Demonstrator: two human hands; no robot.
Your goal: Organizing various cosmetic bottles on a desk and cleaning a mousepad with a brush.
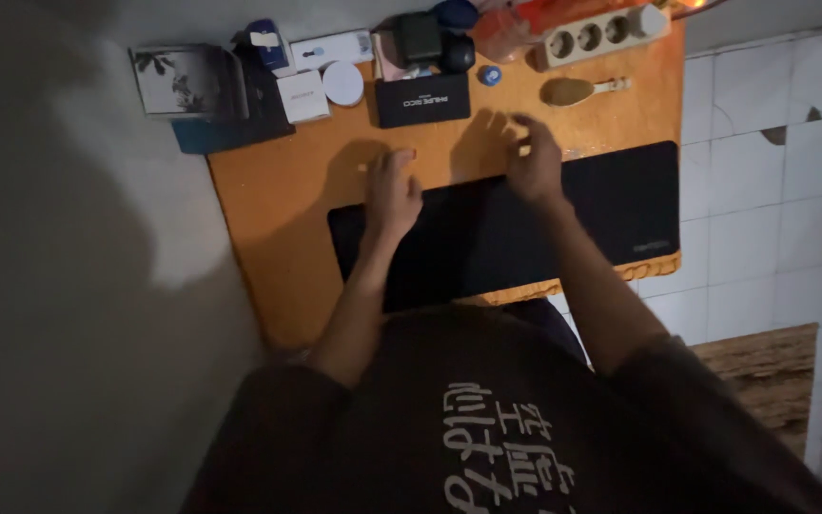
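From the head camera, both hands rest at the far edge of a long black desk mat [563, 224] on an orange table [278, 200]. The left hand [390, 190] lies flat, fingers loosely spread, half on the mat and half on bare wood, holding nothing. The right hand [533, 162] is blurred, fingers curled over the mat's edge; whether it grips anything cannot be told. A black box [422, 99] sits just beyond, between the 2 hands, and a wooden spoon [577, 90] lies near the right hand.
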